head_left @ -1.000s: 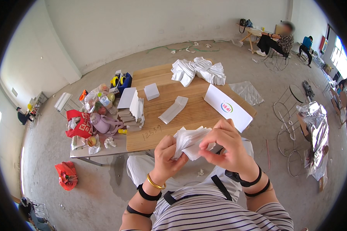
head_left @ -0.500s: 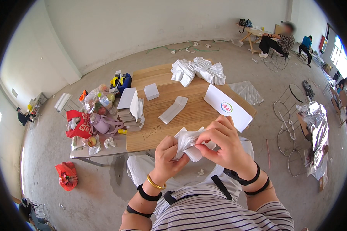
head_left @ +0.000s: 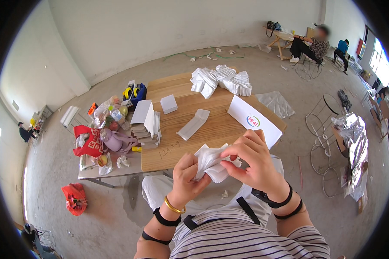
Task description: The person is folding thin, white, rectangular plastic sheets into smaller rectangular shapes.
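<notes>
A fanned stack of thin white sheets [head_left: 212, 160], perhaps flat bags, is held over the near edge of the table. My left hand [head_left: 187, 176] grips the stack from its left side, with the thumb across the lower part. At the right edge, the index finger and thumb of my right hand [head_left: 253, 159] take hold of a few sheets, a small gap showing between the fingertips. Beyond my hands, a single translucent white strip [head_left: 194, 124] lies on the wooden table [head_left: 168, 129]. A folded white card [head_left: 256, 121] with a round coloured logo stands just past my right hand.
Bundles of white sheets [head_left: 220, 80] lie at the table's far edge. To the left are a stack of white cards or boxes [head_left: 146, 121], a small white pad [head_left: 169, 104], yellow tape rolls [head_left: 132, 91], a red bag [head_left: 87, 141] and a lilac bottle [head_left: 112, 140]. Wire stools [head_left: 322, 146] stand right.
My right index finger and thumb have parted a little at the sheet edges, and the stack's fan has shifted. My left hand keeps its grip in the same place.
</notes>
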`<state>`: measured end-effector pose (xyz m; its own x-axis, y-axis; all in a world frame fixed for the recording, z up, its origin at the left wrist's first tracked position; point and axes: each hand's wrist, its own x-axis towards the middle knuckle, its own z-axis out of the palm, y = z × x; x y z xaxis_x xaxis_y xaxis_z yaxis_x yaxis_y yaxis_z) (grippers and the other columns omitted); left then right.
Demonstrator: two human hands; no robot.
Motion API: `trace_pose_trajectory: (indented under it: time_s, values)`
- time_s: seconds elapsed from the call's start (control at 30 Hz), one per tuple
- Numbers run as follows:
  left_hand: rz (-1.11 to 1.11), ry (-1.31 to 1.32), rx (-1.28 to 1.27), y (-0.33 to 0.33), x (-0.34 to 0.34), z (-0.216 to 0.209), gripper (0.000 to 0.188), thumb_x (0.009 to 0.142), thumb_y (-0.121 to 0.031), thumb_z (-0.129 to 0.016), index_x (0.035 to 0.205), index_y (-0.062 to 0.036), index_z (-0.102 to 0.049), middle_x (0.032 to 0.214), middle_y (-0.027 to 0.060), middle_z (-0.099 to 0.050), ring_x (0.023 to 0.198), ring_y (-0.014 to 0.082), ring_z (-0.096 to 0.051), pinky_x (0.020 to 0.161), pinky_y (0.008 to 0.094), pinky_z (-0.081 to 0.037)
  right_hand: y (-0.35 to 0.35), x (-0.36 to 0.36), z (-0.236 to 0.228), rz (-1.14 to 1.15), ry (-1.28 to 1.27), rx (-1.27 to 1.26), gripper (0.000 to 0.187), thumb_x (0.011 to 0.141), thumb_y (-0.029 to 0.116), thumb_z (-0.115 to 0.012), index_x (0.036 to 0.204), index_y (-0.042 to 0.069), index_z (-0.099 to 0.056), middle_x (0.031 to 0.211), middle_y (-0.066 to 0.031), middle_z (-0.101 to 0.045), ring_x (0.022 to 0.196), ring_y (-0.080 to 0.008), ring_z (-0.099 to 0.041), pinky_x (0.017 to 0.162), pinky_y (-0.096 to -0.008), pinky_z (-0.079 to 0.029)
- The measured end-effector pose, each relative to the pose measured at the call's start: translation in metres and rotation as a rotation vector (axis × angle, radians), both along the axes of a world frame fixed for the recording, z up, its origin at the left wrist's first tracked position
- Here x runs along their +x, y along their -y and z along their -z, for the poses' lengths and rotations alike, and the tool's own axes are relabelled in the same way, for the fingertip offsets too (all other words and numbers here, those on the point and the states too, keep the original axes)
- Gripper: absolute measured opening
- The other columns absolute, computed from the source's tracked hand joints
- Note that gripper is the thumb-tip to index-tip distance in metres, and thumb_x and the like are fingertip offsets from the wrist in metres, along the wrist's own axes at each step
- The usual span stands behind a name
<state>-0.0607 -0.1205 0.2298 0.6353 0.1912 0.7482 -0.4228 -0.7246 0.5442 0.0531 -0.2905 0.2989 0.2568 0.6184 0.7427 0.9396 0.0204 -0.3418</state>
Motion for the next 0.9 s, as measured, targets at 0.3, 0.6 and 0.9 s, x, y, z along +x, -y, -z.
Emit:
trace_pose_trajectory:
  time_s: [0.3,0.6,0.9]
  values:
    - [-0.009,-0.002,-0.015,-0.0015,-0.001,0.002,0.023,0.059,-0.003,-0.078,0.067,0.0,-0.057,0.073,0.0092,-0.053,0.063,0.0251,-0.049,0.054,0.0348,-0.04,0.0077,0.0003,-0.0021,-0.089,-0.05,-0.053,0.022,0.07,0.011,-0.081,0.082,0.017,-0.063,0.083,0.0035,-0.053,0.08,-0.0187,-0.047,0.074,-0.0334,-0.033]
    - [-0.004,0.025,0.089,-0.0003,-0.0001,0.0009,0.032,0.055,-0.004,-0.077,0.059,-0.0025,-0.046,0.073,0.0089,-0.053,0.063,0.0261,-0.048,0.054,0.0356,-0.038,0.0047,0.0021,-0.0055,-0.042,-0.037,0.026,0.022,0.071,0.009,-0.08,0.086,0.016,-0.065,0.083,0.0021,-0.051,0.081,-0.0203,-0.046,0.075,-0.0336,-0.035]
    - [-0.005,0.024,0.084,-0.001,-0.0008,0.0,0.033,0.055,-0.003,-0.076,0.059,-0.0026,-0.043,0.072,0.0089,-0.052,0.062,0.0265,-0.047,0.053,0.0356,-0.038,0.0056,0.0025,-0.002,-0.077,-0.043,-0.006,0.024,0.068,0.008,-0.079,0.083,0.017,-0.063,0.085,0.0027,-0.053,0.082,-0.0213,-0.047,0.076,-0.0346,-0.035]
